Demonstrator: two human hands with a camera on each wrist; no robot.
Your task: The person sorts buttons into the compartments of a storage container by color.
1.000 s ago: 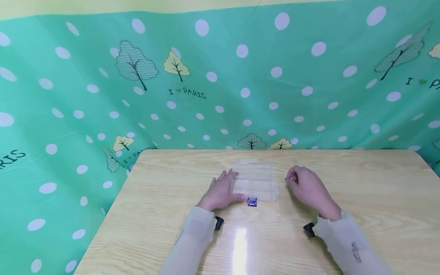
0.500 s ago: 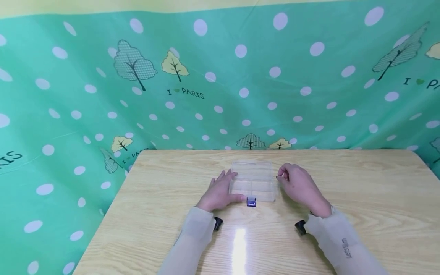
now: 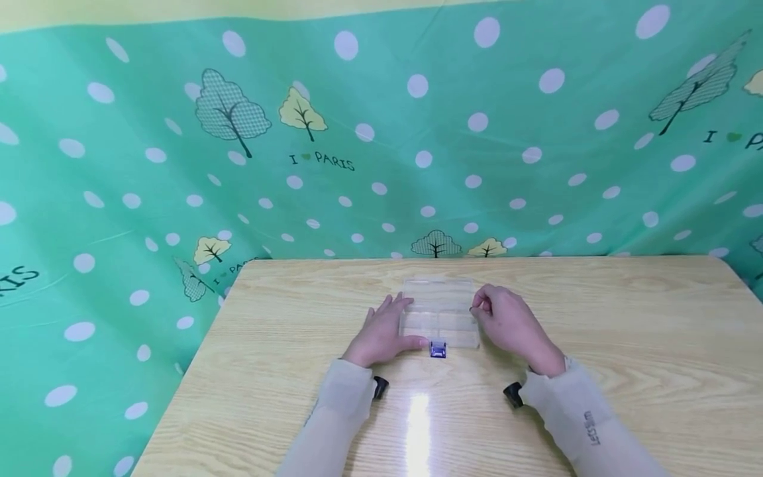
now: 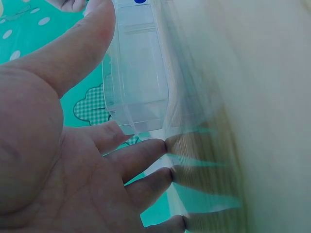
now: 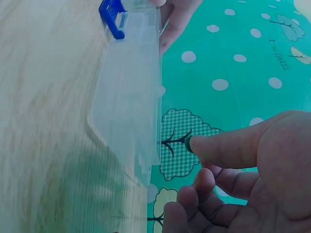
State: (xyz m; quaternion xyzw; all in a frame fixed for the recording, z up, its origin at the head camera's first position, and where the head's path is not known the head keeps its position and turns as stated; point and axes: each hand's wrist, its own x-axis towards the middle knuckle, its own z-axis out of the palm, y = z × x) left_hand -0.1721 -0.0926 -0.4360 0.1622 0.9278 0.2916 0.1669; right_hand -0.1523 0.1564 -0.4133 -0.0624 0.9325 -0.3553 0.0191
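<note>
A clear plastic divided box (image 3: pixel 456 339) lies on the table with a blue latch (image 3: pixel 438 350) at its front edge. My left hand (image 3: pixel 381 334) rests at the box's left side, fingers spread and fairly straight, thumb along the front near the latch. In the left wrist view the fingertips (image 4: pixel 158 145) touch the table by the box's corner. Over the box's right edge, my right hand (image 3: pixel 512 324) pinches a small dark round piece (image 5: pixel 188 144) between thumb and forefinger. Most of that piece is hidden behind the thumb tip, and its kind cannot be told.
The wooden table (image 3: pixel 644 331) runs back to a green dotted curtain (image 3: pixel 381 165) with tree prints. A black wrist camera (image 3: pixel 380 387) sits at the left cuff, another black camera (image 3: pixel 513 395) at the right cuff.
My right hand has moved left with the small dark piece, from beside the box to over its right edge. The left hand and the box have stayed in place.
</note>
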